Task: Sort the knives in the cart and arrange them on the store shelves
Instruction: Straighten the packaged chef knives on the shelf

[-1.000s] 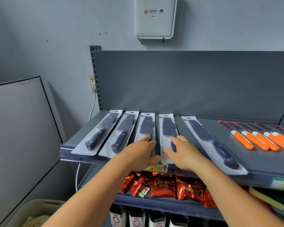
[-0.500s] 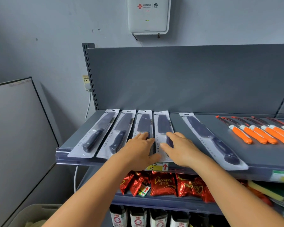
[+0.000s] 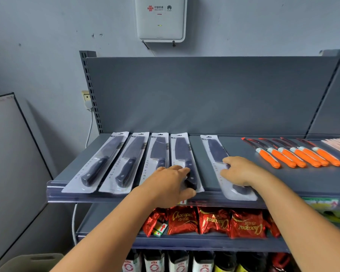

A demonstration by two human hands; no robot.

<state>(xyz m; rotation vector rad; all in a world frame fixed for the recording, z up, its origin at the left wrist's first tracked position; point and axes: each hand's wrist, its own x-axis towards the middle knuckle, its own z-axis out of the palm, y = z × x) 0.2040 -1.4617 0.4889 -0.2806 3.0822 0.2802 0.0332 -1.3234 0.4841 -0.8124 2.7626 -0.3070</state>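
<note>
Two hands work the top shelf [image 3: 283, 181], fingers first. The left hand [image 3: 171, 183] lies palm down with its fingers spread flat over the lower ends of the third knife pack [image 3: 159, 152] and the fourth knife pack [image 3: 182, 154], pressing rather than gripping; nothing is closed in it. The right hand [image 3: 238, 170] rests with loosely curled fingers on the handle part of the fifth knife pack [image 3: 217, 152], the fingertips touching the plastic; whether the thumb hooks under the pack's edge cannot be told.

A second ago both hands sat close together on the third and fourth packs; since then the right hand has moved away to the right and landed on the fifth pack, while the left has slid across to cover the fourth. By my reading the fourth pack is now squared up against its neighbours, and the fifth is next in line.

Outward from the hands, four packs lie side by side at the left of the shelf, touching or nearly so, with the first knife pack [image 3: 100, 163] and the second knife pack [image 3: 127, 163] fanned slightly left. The fifth lies apart, with a bare strip of shelf between it and the fourth, and is angled, its lower end overhanging the front rail. Six or so orange-handled knives [image 3: 300, 156] lie in a row further right, well apart. Closing that gap looks like the remaining step here
</note>
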